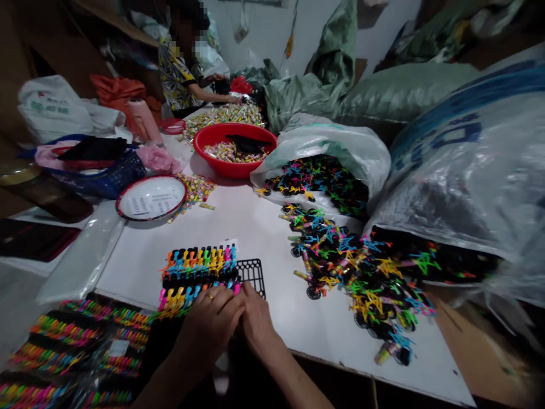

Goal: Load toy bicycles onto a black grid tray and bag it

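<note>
My left hand [217, 309], with a ring on one finger, is curled at the near edge of a black plastic grid tray [254, 274]. Pressed close beside it, my right hand [256, 318] has its fingers bent inward near the tray's front right. Whatever the fingertips grip is hidden behind the hands. Rows of small, brightly coloured toy bicycles [200, 260] stand packed in the left and middle of the tray, while bare grid shows at its right end. To the right, a loose heap of similar toy bicycles [340, 255], some with small candy-like tubes, spreads over the white table [272, 227].
White sacks [332, 136] spill more toy bicycles at right. A red basin [234, 167] of small wrapped pieces stands behind, left of it an enamel plate [151, 199] and blue basket [106, 173]. Bagged filled trays [63, 341] lie lower left. Another person [181, 85] works at the back.
</note>
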{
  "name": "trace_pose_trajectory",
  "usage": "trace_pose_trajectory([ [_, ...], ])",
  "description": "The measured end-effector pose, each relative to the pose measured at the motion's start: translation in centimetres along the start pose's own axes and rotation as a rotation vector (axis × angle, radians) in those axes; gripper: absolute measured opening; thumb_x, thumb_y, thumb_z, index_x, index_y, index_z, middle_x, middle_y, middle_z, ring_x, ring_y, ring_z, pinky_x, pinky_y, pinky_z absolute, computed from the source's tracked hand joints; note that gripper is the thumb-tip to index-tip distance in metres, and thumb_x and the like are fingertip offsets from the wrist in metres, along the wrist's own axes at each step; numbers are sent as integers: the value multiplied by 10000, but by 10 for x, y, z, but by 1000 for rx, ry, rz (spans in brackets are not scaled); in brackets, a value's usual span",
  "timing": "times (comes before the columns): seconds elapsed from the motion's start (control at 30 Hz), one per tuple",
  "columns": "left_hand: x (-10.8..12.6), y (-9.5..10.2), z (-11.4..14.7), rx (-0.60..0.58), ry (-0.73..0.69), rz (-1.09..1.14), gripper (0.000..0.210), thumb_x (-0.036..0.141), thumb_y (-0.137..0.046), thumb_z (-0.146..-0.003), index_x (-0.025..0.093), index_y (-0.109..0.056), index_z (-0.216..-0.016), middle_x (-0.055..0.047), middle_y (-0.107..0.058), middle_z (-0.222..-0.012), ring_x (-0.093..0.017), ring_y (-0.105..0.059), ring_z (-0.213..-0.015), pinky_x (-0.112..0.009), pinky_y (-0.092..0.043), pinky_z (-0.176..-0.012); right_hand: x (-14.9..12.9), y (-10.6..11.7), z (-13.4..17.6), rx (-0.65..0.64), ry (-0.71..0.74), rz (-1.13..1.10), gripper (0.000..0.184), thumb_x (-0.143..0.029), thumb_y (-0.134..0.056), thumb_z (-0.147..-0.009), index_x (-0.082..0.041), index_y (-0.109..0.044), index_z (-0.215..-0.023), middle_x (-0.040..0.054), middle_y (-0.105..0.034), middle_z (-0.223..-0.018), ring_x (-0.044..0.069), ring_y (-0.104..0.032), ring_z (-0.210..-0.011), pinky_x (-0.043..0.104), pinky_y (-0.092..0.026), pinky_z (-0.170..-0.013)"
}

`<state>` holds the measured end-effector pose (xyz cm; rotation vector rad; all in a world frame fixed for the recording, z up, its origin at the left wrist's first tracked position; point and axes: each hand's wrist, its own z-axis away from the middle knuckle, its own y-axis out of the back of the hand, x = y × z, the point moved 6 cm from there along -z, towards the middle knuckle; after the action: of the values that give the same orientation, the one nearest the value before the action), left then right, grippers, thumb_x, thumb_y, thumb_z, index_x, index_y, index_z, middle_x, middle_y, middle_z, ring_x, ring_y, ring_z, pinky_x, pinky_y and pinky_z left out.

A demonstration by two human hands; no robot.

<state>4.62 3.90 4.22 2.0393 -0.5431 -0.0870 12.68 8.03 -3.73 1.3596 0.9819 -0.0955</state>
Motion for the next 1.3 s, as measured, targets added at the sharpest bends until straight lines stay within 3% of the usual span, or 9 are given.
trace_pose_trajectory([
  [0.17,-7,-9,14,-6,-108,-49,266,155,-377,-932,174,-639,-976,-54,-686,-886,-204,-612,-864,-337,-466,-818,4,3,-8,-152,44,-34,95,-203,-526,-844,-189,-584,-917,44,-552,-903,158,-535,-738,252,-415,-623],
  [0.3,-14,-9,21,4,-56,-17,262,111,-397,-916,184,-639,-985,-35,-686,-891,-181,-616,-890,-306,-462,-860,30,51,-22,-252,114,-118,141,-172,-564,-828,-217,-626,-946,16,-590,-909,139,-572,-806,222,-435,-702],
  [0.43,-12,1,18,-3,-70,43,248,144,-400,-929,192,-638,-977,-29,-682,-907,-161,-620,-884,-283,-468,-869,78,140,-55,33,-156,466,303,-57,-454,-836,-160,-607,-1076,116,-572,-1076,204,-544,-932,300,-413,-781],
  [0.53,-10,5,16,2,-96,-9,249,156,-401,-931,188,-643,-982,-37,-683,-917,-167,-623,-887,-289,-475,-865,89,168,-75,71,-201,825,292,-53,-386,-861,-112,-627,-1014,162,-575,-1041,264,-496,-965,375,-382,-806],
  [0.73,-9,-5,22,-55,-56,-49,265,122,-405,-909,189,-659,-946,-49,-684,-887,-187,-613,-885,-310,-484,-823,53,119,-99,-93,121,787,245,-85,-428,-870,-142,-661,-915,134,-583,-1019,263,-475,-995,410,-330,-915],
  [0.83,-10,-8,22,-66,9,-22,270,101,-395,-910,185,-648,-955,-49,-677,-897,-193,-595,-909,-324,-463,-857,47,99,-117,-208,193,674,260,-76,-448,-857,-153,-689,-919,138,-582,-1063,256,-505,-998,400,-347,-912],
  [1.0,-11,-14,22,-100,56,23,265,87,-389,-911,199,-628,-927,-34,-660,-876,-195,-582,-877,-316,-448,-818,69,118,-133,-129,125,505,440,-25,-494,-791,-203,-600,-1178,93,-533,-1215,184,-530,-1060,267,-383,-880],
  [1.1,-14,-14,23,-87,46,39,286,78,-364,-910,202,-622,-911,-30,-660,-859,-191,-584,-850,-308,-450,-790,75,123,-128,-73,2,468,356,-78,-470,-841,-165,-590,-1164,100,-583,-1131,184,-557,-1030,254,-400,-851],
  [1.3,-16,-11,21,-116,-40,9,234,89,-417,-894,203,-616,-939,-15,-664,-850,-173,-597,-849,-283,-463,-807,34,60,-126,-121,-36,482,234,-199,-401,-930,-191,-600,-1053,82,-645,-1003,194,-600,-929,267,-438,-740],
])
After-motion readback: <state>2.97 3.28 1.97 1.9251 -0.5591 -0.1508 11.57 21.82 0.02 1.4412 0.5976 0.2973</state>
